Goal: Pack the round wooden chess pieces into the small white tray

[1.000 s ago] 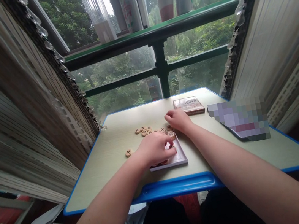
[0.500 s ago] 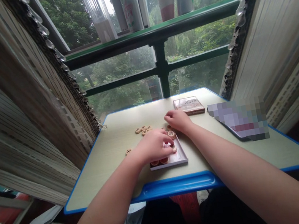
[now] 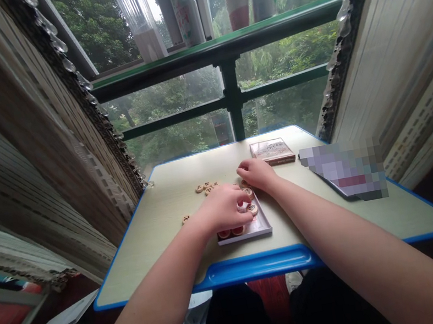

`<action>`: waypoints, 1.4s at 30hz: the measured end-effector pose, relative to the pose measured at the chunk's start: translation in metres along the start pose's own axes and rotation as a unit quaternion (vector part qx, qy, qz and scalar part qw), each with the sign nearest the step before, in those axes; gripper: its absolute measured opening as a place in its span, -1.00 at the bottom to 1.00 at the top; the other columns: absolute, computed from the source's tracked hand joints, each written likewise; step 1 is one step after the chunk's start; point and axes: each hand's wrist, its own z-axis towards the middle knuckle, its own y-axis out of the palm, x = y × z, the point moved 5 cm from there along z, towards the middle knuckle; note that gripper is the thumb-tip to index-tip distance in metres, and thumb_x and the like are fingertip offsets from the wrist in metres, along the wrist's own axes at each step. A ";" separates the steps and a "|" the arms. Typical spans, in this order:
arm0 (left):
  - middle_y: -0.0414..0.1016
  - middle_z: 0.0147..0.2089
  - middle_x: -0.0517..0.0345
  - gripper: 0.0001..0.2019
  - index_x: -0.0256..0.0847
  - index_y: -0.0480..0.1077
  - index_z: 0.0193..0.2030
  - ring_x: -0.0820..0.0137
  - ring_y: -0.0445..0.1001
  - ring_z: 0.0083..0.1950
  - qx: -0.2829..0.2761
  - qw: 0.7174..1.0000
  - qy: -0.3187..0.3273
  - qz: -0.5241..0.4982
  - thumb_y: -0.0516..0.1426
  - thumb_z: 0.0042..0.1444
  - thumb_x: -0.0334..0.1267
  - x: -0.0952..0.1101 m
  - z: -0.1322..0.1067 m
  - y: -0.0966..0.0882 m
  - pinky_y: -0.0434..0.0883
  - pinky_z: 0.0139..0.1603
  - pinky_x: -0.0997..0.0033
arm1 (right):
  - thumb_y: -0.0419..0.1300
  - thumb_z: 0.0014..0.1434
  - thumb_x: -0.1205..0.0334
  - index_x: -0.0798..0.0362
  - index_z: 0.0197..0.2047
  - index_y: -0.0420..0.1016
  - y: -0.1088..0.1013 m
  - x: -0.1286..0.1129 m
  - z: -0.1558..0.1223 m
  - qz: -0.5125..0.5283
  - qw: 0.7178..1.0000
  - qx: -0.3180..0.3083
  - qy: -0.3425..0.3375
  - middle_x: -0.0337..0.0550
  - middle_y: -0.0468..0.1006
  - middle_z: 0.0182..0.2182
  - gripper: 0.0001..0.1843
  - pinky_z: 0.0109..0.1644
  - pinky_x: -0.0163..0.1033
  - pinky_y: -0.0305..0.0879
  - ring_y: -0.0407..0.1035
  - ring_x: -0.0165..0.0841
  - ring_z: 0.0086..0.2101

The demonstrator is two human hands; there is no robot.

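My left hand [image 3: 226, 206] reaches over a shallow open box [image 3: 266, 224]. Its thumb and forefinger curl round the edge of a round Chinese chess piece [image 3: 252, 209] inside. Another piece [image 3: 248, 193] lies just beyond it, and red-marked pieces [image 3: 237, 231] sit along the near side. Much of the box is hidden under this hand. At the box's far right corner is my right hand [image 3: 259, 172], its fingers bent together above a partly covered piece [image 3: 244, 184]; what they hold, if anything, is hidden.
Several loose pieces [image 3: 207, 186] lie left of the box, one [image 3: 186, 219] nearer. A flat printed box [image 3: 272, 152] stands behind my right hand, a blurred-out device [image 3: 342, 176] to its right. The blue-edged table has a blue groove [image 3: 260, 265] in front.
My left thumb and forefinger have spread a little, and the piece at their tips has shifted slightly away, towards the piece beyond it. The right hand is almost still.
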 end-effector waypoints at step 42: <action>0.42 -0.44 0.09 -0.72 -0.19 0.47 -0.48 0.34 0.26 -0.32 0.033 0.995 0.016 0.094 0.07 0.06 -0.07 0.005 0.003 0.000 0.15 -0.32 0.34 | 0.00 0.09 0.18 0.03 -0.26 0.56 0.001 -0.001 0.000 -0.009 1.000 -0.007 -0.001 -0.12 0.59 -0.27 -0.68 -0.30 -0.33 0.18 0.40 -0.32 -0.28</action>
